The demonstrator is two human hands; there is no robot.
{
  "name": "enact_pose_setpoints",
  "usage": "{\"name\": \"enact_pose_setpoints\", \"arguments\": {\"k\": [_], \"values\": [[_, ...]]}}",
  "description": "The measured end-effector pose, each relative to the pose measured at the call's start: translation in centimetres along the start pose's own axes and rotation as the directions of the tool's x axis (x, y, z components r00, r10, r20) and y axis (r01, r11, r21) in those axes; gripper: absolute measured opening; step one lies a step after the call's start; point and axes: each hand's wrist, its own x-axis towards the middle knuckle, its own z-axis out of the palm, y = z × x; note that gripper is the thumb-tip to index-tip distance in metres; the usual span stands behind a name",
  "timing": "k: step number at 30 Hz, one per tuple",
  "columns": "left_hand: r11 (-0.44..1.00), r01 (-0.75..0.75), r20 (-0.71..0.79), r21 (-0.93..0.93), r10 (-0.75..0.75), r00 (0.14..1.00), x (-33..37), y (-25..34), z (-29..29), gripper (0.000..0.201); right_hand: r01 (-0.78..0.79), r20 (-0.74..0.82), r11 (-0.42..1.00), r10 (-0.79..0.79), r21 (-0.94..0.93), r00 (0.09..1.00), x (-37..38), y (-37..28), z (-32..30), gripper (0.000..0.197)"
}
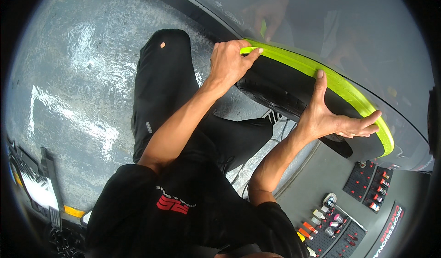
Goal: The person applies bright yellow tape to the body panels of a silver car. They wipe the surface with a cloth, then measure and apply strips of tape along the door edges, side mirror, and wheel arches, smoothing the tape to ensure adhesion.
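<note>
Bright yellow-green masking tape (pixel 340 84) follows the curved wheel-arch edge of a grey car body (pixel 317 23). At the tape's left end my left hand (pixel 226 64) is closed, pinching a loose strip between thumb and fingers. My right hand (pixel 321 118) spreads open across the arch. Its thumb touches the tape near the middle of the curve, and its fingers reach the tape farther right. Beneath the arch sits a dark tyre (pixel 271 97), partly hidden by my right forearm and the body edge.
Glossy grey floor (pixel 87 60) lies to the left, beside my bent knee in black trousers (pixel 161 88). Pegboards (pixel 337 235) with brushes and bottles stand at the lower right. Dark equipment (pixel 39 184) is at the lower left.
</note>
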Motion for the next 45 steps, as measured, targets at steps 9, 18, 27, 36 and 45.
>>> {"name": "enact_pose_setpoints", "arguments": {"k": [9, 18, 27, 36, 45], "values": [[0.999, -0.038, -0.079, 0.007, 0.038, 0.996, -0.1, -0.8, 0.5, 0.036, -0.014, 0.002, 1.000, 0.014, -0.014, 1.000, 0.0, 0.1, 0.1, 0.139], [0.996, -0.060, -0.115, 0.063, 0.067, 0.991, -0.5, -0.2, 0.8, 0.035, -0.063, 0.023, 0.993, 0.066, -0.100, 0.998, -3.7, -0.8, 2.7, 0.151], [0.993, -0.106, -0.052, -0.047, 0.104, 0.993, -1.0, -1.1, -0.2, 0.031, 0.038, -0.009, 0.996, -0.039, -0.079, 0.999, -11.0, -0.8, 8.4, 0.157], [0.972, -0.203, -0.002, 0.122, 0.205, 0.979, -0.5, -4.6, -3.7, 0.034, -0.050, 0.036, 0.996, 0.052, -0.074, 0.998, -10.7, -1.8, 8.0, 0.158], [0.980, 0.016, -0.117, 0.200, 0.008, 0.993, 0.7, -5.3, -0.4, 0.047, -0.035, 0.060, 0.996, 0.040, -0.081, 0.997, -11.1, -2.0, 8.1, 0.158]]}}
